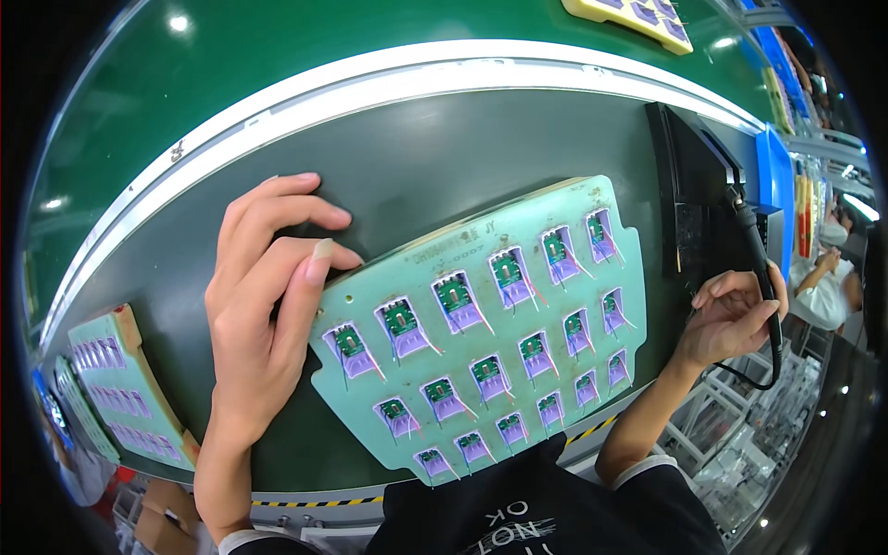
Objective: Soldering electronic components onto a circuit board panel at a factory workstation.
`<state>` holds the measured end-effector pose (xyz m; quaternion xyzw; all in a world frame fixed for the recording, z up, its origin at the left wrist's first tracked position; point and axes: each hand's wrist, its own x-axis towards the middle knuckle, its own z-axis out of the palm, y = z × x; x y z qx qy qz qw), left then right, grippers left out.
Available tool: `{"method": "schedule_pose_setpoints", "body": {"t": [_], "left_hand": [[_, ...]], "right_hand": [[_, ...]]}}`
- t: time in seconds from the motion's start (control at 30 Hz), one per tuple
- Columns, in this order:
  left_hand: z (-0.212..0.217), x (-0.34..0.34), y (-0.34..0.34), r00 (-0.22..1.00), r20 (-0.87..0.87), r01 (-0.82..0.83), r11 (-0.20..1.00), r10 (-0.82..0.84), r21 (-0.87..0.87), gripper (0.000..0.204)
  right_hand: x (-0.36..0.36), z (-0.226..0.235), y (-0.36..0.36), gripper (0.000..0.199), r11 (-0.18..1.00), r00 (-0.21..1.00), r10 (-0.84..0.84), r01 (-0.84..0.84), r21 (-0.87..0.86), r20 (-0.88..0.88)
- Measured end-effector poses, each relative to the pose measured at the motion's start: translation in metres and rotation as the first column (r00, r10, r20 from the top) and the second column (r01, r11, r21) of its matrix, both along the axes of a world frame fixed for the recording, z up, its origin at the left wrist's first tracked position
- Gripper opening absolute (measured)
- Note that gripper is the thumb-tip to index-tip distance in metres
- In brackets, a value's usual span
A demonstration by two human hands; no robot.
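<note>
A pale green tray (499, 342) lies before me at a slant. Rows of purple recesses hold small green circuit boards (400, 319) with thin red and whitish wires running out. My left hand (268, 296) is at the tray's far left corner, its fingers bent and apart, the index fingertip and thumb at the edge; nothing shows in it. At the right, my right hand (731, 319) has its fingers closed around the black handle of a soldering iron (754, 240). The iron's front end is at a dark stand (703, 176), and its cord loops below the hand.
More pale green trays (134, 388) stand at the left edge of the dark work mat (398, 166). Beyond a white rail (370, 85), a yellow tray (638, 20) rests on a green surface. A blue bin (772, 171) stands right of the stand. Another person (828, 287) sits farther right.
</note>
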<state>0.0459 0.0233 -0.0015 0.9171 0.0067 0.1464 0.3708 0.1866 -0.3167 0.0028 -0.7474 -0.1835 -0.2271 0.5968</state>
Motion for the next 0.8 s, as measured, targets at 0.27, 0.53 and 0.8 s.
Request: {"method": "schedule_pose_setpoints", "body": {"t": [0.27, 0.53, 0.8], "left_hand": [[0.0013, 0.0002, -0.0030, 0.999, -0.032, -0.013, 1.000, 0.013, 0.003, 0.013], [0.0020, 0.0033, -0.0019, 0.998, -0.058, -0.006, 1.000, 0.007, 0.014, 0.015], [0.0008, 0.0077, -0.0039, 0.999, -0.029, 0.015, 1.000, -0.015, 0.003, 0.012]], "right_hand": [[0.0012, -0.0032, -0.0044, 0.047, 0.999, 0.999, 0.040, -0.040, 0.003, 0.010], [0.0011, -0.0035, -0.0021, 0.048, 1.000, 1.000, 0.017, -0.017, -0.011, 0.007], [0.0038, -0.0009, -0.0093, 0.047, 0.999, 0.999, 0.049, -0.049, -0.005, -0.007]]}}
